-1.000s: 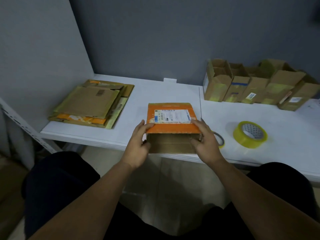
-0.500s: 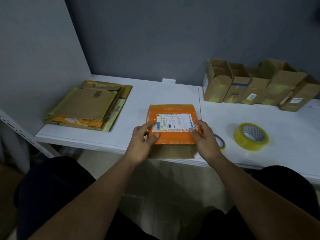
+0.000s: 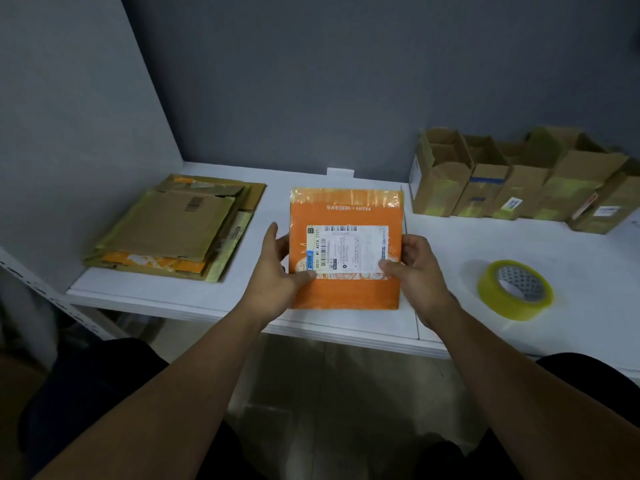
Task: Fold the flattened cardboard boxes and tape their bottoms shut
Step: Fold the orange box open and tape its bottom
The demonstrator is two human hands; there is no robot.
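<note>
On your far left, the stack of flattened boxes [image 3: 169, 233] lies on the white table [image 3: 467, 237], waiting its turn. Next comes your left hand [image 3: 277, 282]: its thumb presses the face of the orange box [image 3: 346, 292] by the lower left corner of the shipping label [image 3: 348, 249], and its fingers reach along the left edge, so it pinches that side. The orange box sits at the front middle of the table, flat and unopened, with the label facing you; whether it rests on the table or is lifted clear, you cannot tell from here. Your right hand [image 3: 415, 271] grips the opposite edge, thumb on the label's lower right corner and fingers curled round the side. Further right the tape roll [image 3: 515, 289] lies apart from the box, and the row of folded boxes [image 3: 519, 181] stands at the back.

You seem to be at the start of this box: it is picked out but not yet opened. The next move likely calls for pushing the two edges toward each other to pop it into a tube, then turning the bottom flaps up.
</note>
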